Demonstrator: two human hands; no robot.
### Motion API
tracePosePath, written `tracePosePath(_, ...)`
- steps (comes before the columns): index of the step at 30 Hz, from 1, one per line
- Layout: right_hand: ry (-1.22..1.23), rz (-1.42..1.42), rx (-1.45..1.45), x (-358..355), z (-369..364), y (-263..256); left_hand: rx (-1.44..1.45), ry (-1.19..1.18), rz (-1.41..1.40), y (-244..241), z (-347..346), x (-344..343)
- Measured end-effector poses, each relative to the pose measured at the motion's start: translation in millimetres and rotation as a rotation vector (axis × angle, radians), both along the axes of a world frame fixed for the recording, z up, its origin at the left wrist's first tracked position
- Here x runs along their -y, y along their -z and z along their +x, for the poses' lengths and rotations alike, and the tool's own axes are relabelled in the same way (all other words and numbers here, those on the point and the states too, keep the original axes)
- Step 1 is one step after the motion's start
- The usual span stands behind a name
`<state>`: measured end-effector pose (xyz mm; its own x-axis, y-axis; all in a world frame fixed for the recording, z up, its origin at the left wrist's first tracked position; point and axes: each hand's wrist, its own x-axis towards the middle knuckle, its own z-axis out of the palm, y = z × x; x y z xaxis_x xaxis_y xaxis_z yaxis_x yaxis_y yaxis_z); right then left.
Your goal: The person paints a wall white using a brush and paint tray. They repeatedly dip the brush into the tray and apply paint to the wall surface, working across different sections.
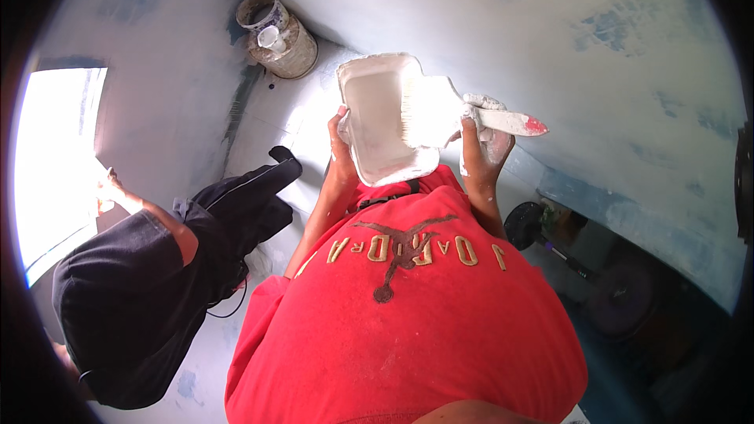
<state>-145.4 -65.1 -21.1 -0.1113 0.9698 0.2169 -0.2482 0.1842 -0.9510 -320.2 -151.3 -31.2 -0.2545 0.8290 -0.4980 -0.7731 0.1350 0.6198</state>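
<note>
In front of my red shirt, my left hand [340, 135] grips the left rim of a white plastic paint tray [377, 100]. Pale, thin paint appears to lie in the tray. My right hand [486, 135], smeared with white, is closed around the handle of a wide flat paintbrush [433, 109]. The brush's bristles point left over the tray's right side, and its white handle ends in a red tip. Whether the bristles touch the tray's rim or paint, I cannot tell.
A paint-crusted bucket [283, 50] stands in the corner, with another container [262, 12] and a white cup [271, 38] on top. At left, a person in black [129, 294] stands by a bright window [56, 159]. A pedestal fan [618, 297] shows through an opening at right. Patchy walls [589, 59] surround me.
</note>
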Motion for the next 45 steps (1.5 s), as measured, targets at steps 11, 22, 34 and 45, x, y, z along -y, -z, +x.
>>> tracePosePath(11, -0.112, 0.040, 0.071, -37, -36, -1, -0.001, 0.037, 0.111, -9, -32, -28)
tracePosePath(22, 0.009, -0.030, -0.218, -62, -74, -2, -0.074, 0.009, 0.187, 3, -66, -41)
tracePosePath(34, 0.092, 0.322, -0.126, -124, -81, 11, -0.144, -0.028, 0.294, 71, -101, -45)
tracePosePath(45, 0.687, 1.244, 0.653, -263, -28, -260, -0.268, -0.245, 0.281, 55, -81, -55)
